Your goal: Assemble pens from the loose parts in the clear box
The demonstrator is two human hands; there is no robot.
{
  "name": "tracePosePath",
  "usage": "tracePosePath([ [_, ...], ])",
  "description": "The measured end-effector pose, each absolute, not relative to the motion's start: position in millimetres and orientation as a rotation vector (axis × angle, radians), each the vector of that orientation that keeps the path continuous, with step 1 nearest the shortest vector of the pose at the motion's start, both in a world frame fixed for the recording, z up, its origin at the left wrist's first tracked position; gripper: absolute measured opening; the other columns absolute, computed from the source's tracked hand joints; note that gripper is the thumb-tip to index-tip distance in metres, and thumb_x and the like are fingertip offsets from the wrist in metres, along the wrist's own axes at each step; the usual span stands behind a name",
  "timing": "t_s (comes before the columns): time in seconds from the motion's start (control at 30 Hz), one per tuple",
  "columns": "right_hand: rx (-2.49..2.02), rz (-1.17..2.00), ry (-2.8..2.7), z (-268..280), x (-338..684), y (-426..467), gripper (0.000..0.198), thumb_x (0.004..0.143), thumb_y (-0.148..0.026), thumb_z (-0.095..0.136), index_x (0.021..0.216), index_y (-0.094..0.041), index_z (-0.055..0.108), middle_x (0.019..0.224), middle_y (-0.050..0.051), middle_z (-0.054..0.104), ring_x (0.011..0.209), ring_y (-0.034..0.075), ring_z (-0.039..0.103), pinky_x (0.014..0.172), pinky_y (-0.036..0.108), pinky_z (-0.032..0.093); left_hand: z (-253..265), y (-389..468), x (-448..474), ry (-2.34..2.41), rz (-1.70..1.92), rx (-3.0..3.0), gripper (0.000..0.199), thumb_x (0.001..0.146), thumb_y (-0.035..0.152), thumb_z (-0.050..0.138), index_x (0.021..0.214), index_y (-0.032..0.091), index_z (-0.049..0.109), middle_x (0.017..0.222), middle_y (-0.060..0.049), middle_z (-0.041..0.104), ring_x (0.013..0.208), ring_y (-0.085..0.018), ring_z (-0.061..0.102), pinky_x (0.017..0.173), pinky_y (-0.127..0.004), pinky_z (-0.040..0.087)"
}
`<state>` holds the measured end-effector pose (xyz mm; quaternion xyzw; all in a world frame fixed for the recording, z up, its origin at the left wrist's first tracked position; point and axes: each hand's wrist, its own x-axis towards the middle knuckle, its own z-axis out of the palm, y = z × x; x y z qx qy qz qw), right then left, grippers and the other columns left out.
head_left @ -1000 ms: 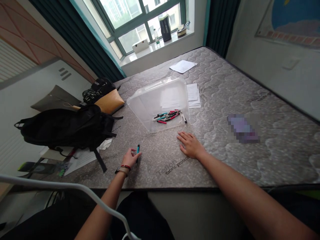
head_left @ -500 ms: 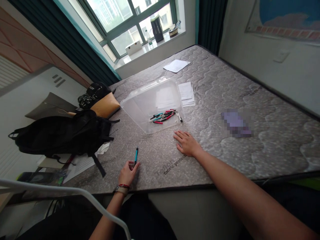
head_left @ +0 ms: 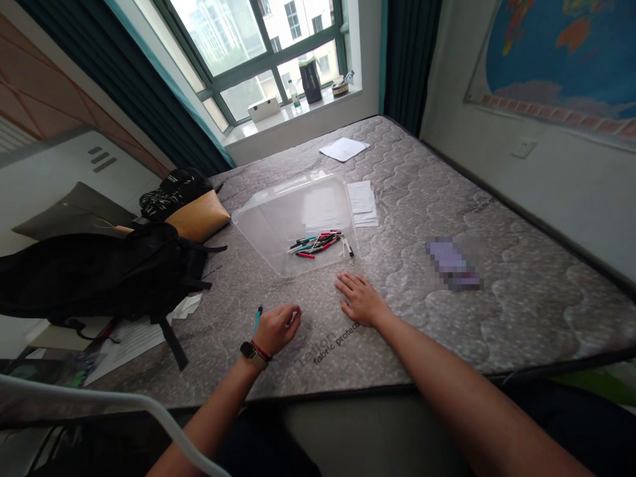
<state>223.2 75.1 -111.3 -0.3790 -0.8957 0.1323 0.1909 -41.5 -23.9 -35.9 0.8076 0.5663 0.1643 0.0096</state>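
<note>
Left hand has turned, gripping slim teal pen.

pen: blue | box: clear | mattress: grey quilted | backpack: black | wristband: red

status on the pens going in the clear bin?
Done: a bunch of pens lies in the clear bin. In hand: the left hand holds a blue pen short of the bin; the right hand rests flat on the mattress. Left: that pen; no other loose pens visible.
</note>
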Motion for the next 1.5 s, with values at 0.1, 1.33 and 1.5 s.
tracePosePath([
  [0.1, -1.068, 0.371, -2.511, -111, 222, 75, 0.051, 0.087, -0.03, 0.05, 0.137, -0.018, 0.05, 0.152, 0.011, 0.037, 0.141, 0.027, 0.03, 0.114, 0.046, 0.021, -32, 21, -28, 1.808, 0.37, 2.515, 0.019, 0.093, 0.031, 0.046, 0.093, 0.021, 0.062, 0.079, -0.003, 0.066, 0.073, -0.014, 0.06, 0.069, -0.024, 0.044],
  [1.33, -1.094, 0.43, -2.487, -103, 226, 74, 0.052, 0.086, -0.032, 0.053, 0.136, -0.018, 0.05, 0.151, 0.011, 0.038, 0.141, 0.027, 0.029, 0.114, 0.046, 0.021, -46, 245, -28, 2.26, -0.51, 1.936, 0.033, 0.084, 0.027, 0.05, 0.106, 0.014, 0.071, 0.113, -0.022, 0.068, 0.099, -0.03, 0.067, 0.078, -0.035, 0.051],
  [1.5, -1.085, 0.43, -2.488, -104, 226, 74, 0.052, 0.086, -0.031, 0.053, 0.135, -0.018, 0.05, 0.151, 0.011, 0.038, 0.141, 0.027, 0.029, 0.114, 0.046, 0.021, -49, 251, -30, 2.224, -0.563, 1.954, 0.032, 0.083, 0.027, 0.051, 0.104, 0.013, 0.071, 0.112, -0.023, 0.068, 0.1, -0.03, 0.066, 0.08, -0.036, 0.051],
])
